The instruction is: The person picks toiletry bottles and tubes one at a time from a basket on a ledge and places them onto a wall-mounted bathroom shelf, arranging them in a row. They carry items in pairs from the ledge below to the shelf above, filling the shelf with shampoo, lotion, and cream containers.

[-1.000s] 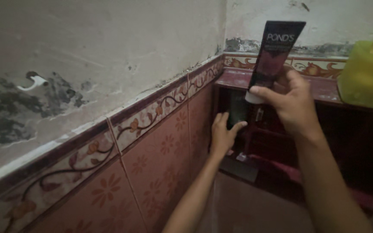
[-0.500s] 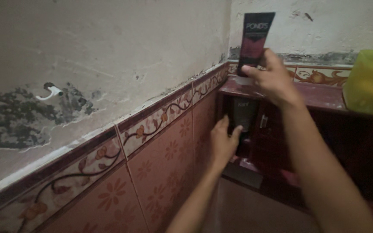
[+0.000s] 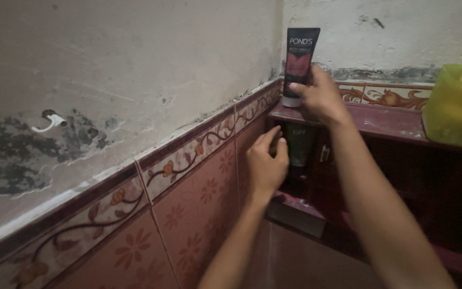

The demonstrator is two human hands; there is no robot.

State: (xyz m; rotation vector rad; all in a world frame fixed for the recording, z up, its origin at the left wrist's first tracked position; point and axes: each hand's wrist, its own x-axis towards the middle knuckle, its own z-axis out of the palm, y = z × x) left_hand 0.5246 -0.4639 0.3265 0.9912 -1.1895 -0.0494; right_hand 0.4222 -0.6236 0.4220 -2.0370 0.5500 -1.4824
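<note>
Right hand (image 3: 321,96) is wrapped around the lower part of a black tube (image 3: 299,63) with a pink panel, standing it cap-down at the left end of the dark red shelf (image 3: 386,122), right in the corner where the two walls meet. Left hand (image 3: 266,160) reaches under that same end of the shelf, fingers curled loosely against a second, darker tube (image 3: 300,143) that stands in the shadowed lower compartment; whether it actually grips the tube I cannot tell. A yellow-green jug (image 3: 458,107) with a green cap sits at the shelf's right end, well apart from both hands. Along the left wall runs a flowered tile border (image 3: 188,155), with a white hook (image 3: 49,123) in the stained plaster above.
</note>
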